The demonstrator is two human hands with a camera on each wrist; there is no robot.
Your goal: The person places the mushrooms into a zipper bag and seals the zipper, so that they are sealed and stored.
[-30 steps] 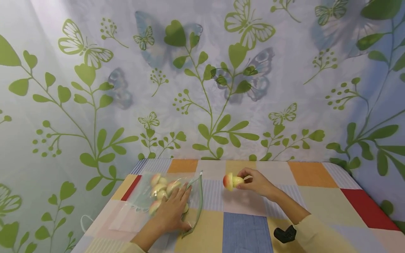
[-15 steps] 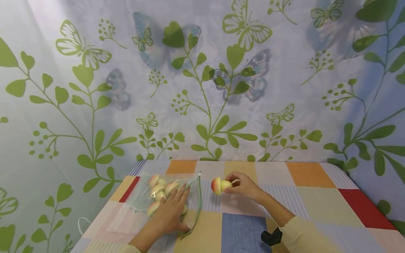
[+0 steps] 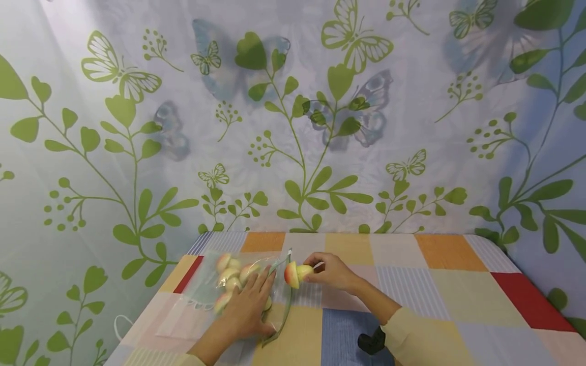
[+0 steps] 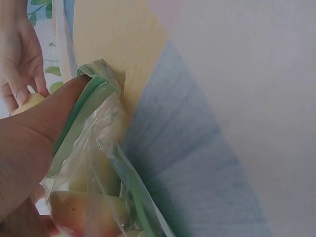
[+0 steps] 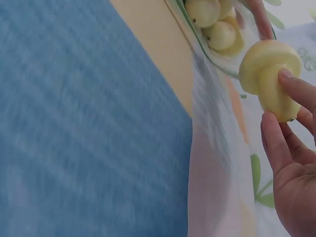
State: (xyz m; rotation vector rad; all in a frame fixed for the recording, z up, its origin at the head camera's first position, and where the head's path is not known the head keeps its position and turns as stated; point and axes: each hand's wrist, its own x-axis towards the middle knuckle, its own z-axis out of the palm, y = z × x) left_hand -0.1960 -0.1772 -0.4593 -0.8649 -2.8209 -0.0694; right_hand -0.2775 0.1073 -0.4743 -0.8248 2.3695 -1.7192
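My right hand [image 3: 331, 273] pinches a toy mushroom [image 3: 292, 275] by its pale yellow stem. Its red-and-yellow cap points left, beside the green-edged mouth of a clear zip bag [image 3: 289, 302]. In the right wrist view, thumb and fingers surround the stem of the mushroom [image 5: 271, 74]. My left hand [image 3: 247, 305] lies across the bag with its fingers extended. In the left wrist view, its thumb sits under the bag's green zip strip [image 4: 86, 106]. Several similar mushrooms [image 3: 227, 275] are inside the bag, partly covered by the left hand.
A patchwork cloth [image 3: 462, 290] covers the table. Behind it hangs a curtain [image 3: 293, 127] printed with leaves and butterflies. A small black object [image 3: 372, 341] is at the right sleeve. A thin white loop [image 3: 121, 325] shows at the table's left side.
My right hand has moved left with the mushroom, from the table's middle to the bag's mouth. The left hand and the bag have stayed in place.
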